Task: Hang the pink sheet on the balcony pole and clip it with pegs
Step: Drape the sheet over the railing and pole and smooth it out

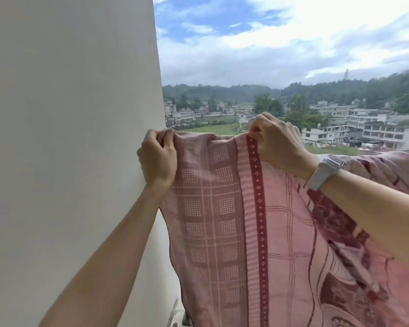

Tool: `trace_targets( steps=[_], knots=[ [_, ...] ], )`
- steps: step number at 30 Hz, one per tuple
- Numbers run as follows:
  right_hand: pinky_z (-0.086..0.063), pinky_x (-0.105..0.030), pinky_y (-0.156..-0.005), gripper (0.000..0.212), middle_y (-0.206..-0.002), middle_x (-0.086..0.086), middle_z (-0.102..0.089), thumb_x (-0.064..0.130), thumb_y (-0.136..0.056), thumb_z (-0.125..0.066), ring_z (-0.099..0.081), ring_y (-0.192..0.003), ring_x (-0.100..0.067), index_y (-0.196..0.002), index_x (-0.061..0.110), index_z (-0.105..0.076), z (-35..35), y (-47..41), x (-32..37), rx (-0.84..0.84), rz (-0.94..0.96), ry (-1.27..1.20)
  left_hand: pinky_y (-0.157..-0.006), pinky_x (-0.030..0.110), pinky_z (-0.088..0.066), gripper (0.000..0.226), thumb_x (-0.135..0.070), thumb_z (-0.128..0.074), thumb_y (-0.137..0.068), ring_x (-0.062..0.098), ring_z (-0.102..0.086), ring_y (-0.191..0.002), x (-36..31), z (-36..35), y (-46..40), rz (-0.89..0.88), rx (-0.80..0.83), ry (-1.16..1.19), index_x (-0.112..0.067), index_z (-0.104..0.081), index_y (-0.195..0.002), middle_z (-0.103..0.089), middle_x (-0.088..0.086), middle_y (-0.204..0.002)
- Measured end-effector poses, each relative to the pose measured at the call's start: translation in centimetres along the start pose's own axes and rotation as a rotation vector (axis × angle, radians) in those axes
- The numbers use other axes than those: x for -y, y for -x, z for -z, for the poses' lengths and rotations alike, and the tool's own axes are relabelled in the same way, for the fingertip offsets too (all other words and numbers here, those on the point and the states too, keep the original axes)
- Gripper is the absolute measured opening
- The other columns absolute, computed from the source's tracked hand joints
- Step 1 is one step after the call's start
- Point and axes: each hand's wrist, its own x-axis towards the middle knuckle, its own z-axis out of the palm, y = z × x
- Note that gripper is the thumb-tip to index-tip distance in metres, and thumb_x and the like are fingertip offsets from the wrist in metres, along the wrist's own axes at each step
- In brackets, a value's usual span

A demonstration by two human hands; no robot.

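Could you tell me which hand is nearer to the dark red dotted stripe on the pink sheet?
Right. The right hand pinches the pink sheet at the top of the dark red dotted stripe; the left hand grips the sheet's far left corner, by the wall.

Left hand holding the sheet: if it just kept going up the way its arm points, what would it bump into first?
Probably nothing. The left hand grips the top edge of the pink sheet right beside the white wall. Straight on looks like open sky, though depth is unclear and it might brush the wall.

Two hands, left (158,159) and right (279,142), one pink sheet (234,220), one wristwatch (324,172).
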Motion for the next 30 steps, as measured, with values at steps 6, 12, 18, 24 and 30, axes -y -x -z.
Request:
trace_targets(
  steps=[6, 12, 18, 24, 30],
  knots=[
    [-0.043, -0.030, -0.062, 0.004, -0.095, -0.009, -0.059, 0.007, -0.088, -0.048, -0.055, -0.068, -0.023, -0.089, 0.004, -0.052, 0.9, -9.8, -2.3, -0.097, -0.121, 0.191, -0.074, 0.040, -0.042, 0.032, -0.032, -0.045, -0.093, 0.041, -0.058, -0.098, -2.1, -5.1, -8.9, -0.060, 0.065, -0.318, -0.004, -0.048, -0.107, -0.063, 0.020, -0.109],
    [-0.046, -0.030, -0.071, 0.015, -0.102, -0.005, -0.066, 0.018, -0.084, -0.053, -0.062, -0.091, -0.025, -0.093, 0.015, -0.065, -2.9, -9.4, -6.4, 0.403, -0.196, 0.432, -0.097, 0.046, -0.038, 0.036, -0.039, -0.051, -0.088, 0.028, -0.050, -0.112, -1.4, -6.2, -6.9, -0.163, 0.405, -0.419, -0.016, -0.053, -0.115, -0.047, 0.011, -0.126],
    [-0.053, -0.031, -0.080, 0.012, -0.088, -0.003, -0.072, 0.011, -0.080, -0.060, -0.062, -0.077, -0.013, -0.081, 0.015, -0.072, -2.8, -7.3, -6.2, 0.720, -0.145, 0.082, -0.053, 0.027, -0.045, 0.058, -0.069, -0.029, -0.081, 0.010, -0.056, -0.053, -1.8, -4.5, 1.2, -0.572, 0.703, -0.416, -0.024, -0.057, -0.059, -0.062, -0.006, -0.057],
    [-0.051, -0.024, -0.081, 0.019, -0.096, -0.006, -0.071, 0.014, -0.085, -0.060, -0.065, -0.080, -0.012, -0.100, 0.006, -0.068, 5.0, -0.5, -8.9, 0.457, -0.094, -0.054, -0.044, 0.020, -0.029, 0.058, -0.054, -0.036, -0.088, 0.016, -0.052, -0.043, -1.5, -4.1, 2.0, -0.494, 0.552, -0.496, -0.016, -0.057, -0.049, -0.054, -0.002, -0.043],
    [-0.044, -0.022, -0.079, 0.026, -0.100, -0.004, -0.068, 0.024, -0.089, -0.050, -0.063, -0.090, -0.015, -0.108, 0.013, -0.064, 11.3, 9.9, -13.8, 0.157, -0.316, -0.042, -0.084, 0.039, -0.044, 0.019, -0.024, -0.053, -0.090, 0.024, -0.064, -0.084, -5.6, -6.3, 7.1, -0.499, 0.428, -0.253, -0.012, -0.064, -0.100, -0.070, 0.007, -0.093]
  ],
)
